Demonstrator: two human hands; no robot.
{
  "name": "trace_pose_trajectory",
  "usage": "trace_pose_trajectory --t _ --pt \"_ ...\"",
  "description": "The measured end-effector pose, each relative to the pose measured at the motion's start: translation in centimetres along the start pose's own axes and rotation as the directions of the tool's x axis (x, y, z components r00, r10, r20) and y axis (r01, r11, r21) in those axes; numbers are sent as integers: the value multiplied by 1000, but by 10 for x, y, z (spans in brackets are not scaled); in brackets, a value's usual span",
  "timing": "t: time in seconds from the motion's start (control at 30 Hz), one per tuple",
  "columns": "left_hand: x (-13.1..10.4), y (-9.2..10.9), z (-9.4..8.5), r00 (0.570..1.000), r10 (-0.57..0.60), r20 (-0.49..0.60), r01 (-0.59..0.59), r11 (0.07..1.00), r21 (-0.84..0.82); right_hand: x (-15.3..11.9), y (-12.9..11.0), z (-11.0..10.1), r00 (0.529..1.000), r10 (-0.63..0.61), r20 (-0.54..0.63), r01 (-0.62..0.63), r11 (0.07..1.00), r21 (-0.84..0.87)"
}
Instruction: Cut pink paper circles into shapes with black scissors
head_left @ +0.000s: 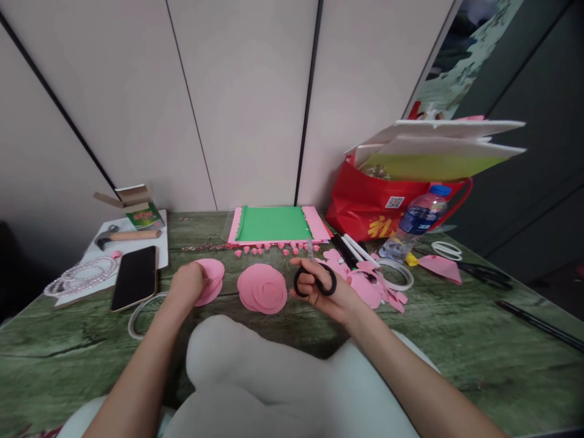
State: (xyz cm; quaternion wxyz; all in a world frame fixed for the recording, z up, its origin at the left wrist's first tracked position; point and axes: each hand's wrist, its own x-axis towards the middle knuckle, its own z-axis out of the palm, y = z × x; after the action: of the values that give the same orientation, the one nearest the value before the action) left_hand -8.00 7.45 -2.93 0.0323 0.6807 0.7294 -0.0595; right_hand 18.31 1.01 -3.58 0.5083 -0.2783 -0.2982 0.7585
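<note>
My left hand (188,283) is closed at the left edge of a small stack of pink paper circles (213,274), pinching it. Its fingertips are mostly hidden behind the hand. My right hand (326,292) holds a pair of scissors (334,282) by the black handle loops, with the blades pointing away from me toward the back of the table. Between both hands lies a pile of pink paper discs (263,289) of differing sizes. Several small pink rolled paper buds (260,246) sit in a row behind it.
Green paper (274,224) lies at the back. Pink scraps (365,289), a tape roll (396,275), pens (349,249), a water bottle (415,222) and a red bag (356,201) stand right. On the left are a phone (134,278), a hammer (130,236) and pink beads (82,277).
</note>
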Motion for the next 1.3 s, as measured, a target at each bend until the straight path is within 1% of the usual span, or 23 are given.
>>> trace_pose_trajectory --t 0.1,0.17,0.23,0.37,0.47,0.53,0.6,0.63,0.67,0.7,0.73,0.77,0.8,0.83,0.87,0.9,0.93,0.97,1.03,1.1,1.17,1.2,1.3 --pt "-1 1 0 999 -20 -26 20 1000 3 -1 5 4 984 -180 -9 175 968 -180" --pt "-2 2 0 999 -36 -39 36 999 -2 -3 6 6 968 -248 26 247 935 -254" --pt "-2 3 1 997 -50 -52 50 999 -9 -5 6 8 965 -252 74 263 930 -258" --pt "-4 4 3 994 -64 -93 61 998 -30 -10 5 10 950 -251 184 286 937 -198" --pt "-9 4 2 981 -89 -173 83 996 -44 -12 3 11 931 -256 260 308 933 -185" --pt "-14 6 -2 962 -118 -248 109 993 -49 -13 2 12 917 -267 297 332 923 -195" --pt "-20 8 -7 931 -142 -337 130 990 -60 -13 2 13 901 -281 329 362 906 -219" --pt "-23 9 -10 901 -158 -403 141 987 -72 -12 2 14 894 -290 343 379 896 -232" --pt "-25 11 -11 838 -172 -518 126 984 -123 -12 2 14 887 -298 352 395 885 -247" --pt "-27 13 -12 772 -191 -607 93 977 -190 -12 2 13 882 -306 359 410 874 -261" --pt "-28 15 -12 720 -206 -663 37 965 -259 -12 3 13 878 -315 361 423 863 -276" --pt "-29 17 -11 680 -219 -699 -33 944 -328 -12 3 13 876 -323 358 434 853 -291" --pt "-30 20 -10 668 -225 -709 -107 914 -391 -13 3 13 877 -326 353 438 844 -310" --pt "-31 22 -9 676 -220 -703 -178 877 -446 -13 3 12 880 -324 346 437 838 -327" --pt "-32 25 -8 695 -211 -687 -233 838 -493 -14 3 12 883 -321 342 435 835 -336" --pt "-34 29 -8 726 -187 -662 -273 805 -527 -14 3 12 885 -316 341 429 838 -338" --pt "-37 32 -8 732 -174 -658 -301 785 -542 -15 3 13 887 -309 343 422 842 -335" --pt "-42 36 -9 727 -148 -670 -325 786 -526 -15 4 13 888 -301 347 416 848 -330" --pt "-52 43 -13 700 -31 -713 -379 830 -408 -15 4 14 890 -287 355 404 857 -319" --pt "-64 50 -17 680 114 -725 -427 865 -265 -15 4 16 892 -263 367 389 860 -329" --pt "-74 57 -18 698 272 -662 -455 883 -118 -15 4 17 890 -234 391 377 861 -341" --pt "-78 60 -18 725 332 -604 -460 886 -65 -14 5 17 889 -215 404 368 861 -352" --pt "-82 66 -16 778 437 -451 -470 882 44 -15 5 18 886 -161 434 346 853 -391"
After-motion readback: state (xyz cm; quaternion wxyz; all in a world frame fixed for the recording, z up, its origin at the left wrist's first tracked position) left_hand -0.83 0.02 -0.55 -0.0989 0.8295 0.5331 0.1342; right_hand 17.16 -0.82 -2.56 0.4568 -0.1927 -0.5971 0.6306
